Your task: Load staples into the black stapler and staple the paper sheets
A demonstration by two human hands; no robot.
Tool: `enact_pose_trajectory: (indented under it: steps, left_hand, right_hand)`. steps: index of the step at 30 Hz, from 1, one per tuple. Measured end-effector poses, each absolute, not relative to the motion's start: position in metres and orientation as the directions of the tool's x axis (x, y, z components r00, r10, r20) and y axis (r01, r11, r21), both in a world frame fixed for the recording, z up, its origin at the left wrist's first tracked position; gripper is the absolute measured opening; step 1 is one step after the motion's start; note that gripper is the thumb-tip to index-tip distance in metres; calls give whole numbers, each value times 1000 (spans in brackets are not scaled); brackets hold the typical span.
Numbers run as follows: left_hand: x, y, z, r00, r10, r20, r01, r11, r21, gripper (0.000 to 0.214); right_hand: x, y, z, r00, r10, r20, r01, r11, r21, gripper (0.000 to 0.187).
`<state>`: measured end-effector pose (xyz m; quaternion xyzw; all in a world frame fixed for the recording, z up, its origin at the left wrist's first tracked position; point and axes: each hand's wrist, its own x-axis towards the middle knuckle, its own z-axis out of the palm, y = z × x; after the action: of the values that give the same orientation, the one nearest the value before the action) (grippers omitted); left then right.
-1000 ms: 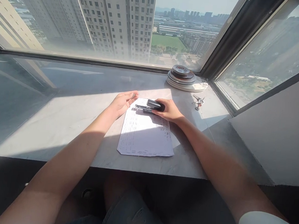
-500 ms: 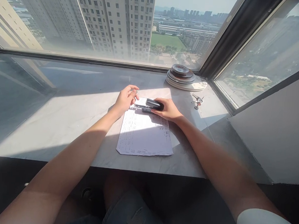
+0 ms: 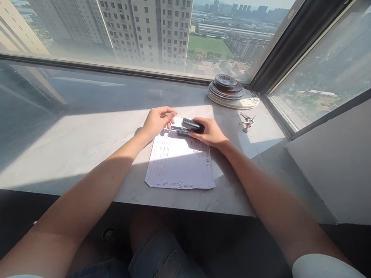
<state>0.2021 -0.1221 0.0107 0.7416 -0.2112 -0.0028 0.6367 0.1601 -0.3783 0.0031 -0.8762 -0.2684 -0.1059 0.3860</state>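
A black stapler (image 3: 190,124) rests over the far part of a white sheet of paper (image 3: 180,168), its top arm raised from its base. My right hand (image 3: 209,132) is wrapped round the rear of the stapler from the right. Just left of the stapler's front, my left hand (image 3: 158,120) is held above the paper's far edge, thumb and fingers brought together in a pinch. Anything between those fingertips is too small to make out. Rows of short dark dashes run along the paper's left side and near edge, with small dark marks at the right.
A stack of plates (image 3: 226,91) stands by the window corner on the pale stone sill (image 3: 90,146). A small metal object with thin arms (image 3: 247,122) lies right of the paper. Window frames (image 3: 282,48) border the back and right, and the sill ends at a near edge.
My left hand has moved slightly right, closer to the stapler, and its fingers have drawn together. My right hand stays on the stapler. The whole view has shifted a little.
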Motion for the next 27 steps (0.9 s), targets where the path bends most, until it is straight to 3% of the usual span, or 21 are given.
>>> enact_pose_trajectory:
  steps: [7, 14, 19, 27]
  left_hand:
    - [200, -119, 11, 880, -348, 323, -408, -207, 889, 30]
    - [204, -115, 14, 787, -442, 431, -614, -486, 622, 11]
    - [204, -114, 10, 721, -559, 408, -668, -405, 625, 5]
    - [204, -114, 5, 689, -612, 388, -673, -341, 657, 9]
  right_hand:
    - [160, -378, 3, 828, 389, 403, 560, -550, -619, 27]
    - [160, -378, 3, 833, 386, 397, 553, -554, -623, 27]
    - [159, -377, 4, 842, 378, 385, 539, -565, -624, 26]
    - [158, -377, 5, 839, 380, 390, 544, -558, -626, 25]
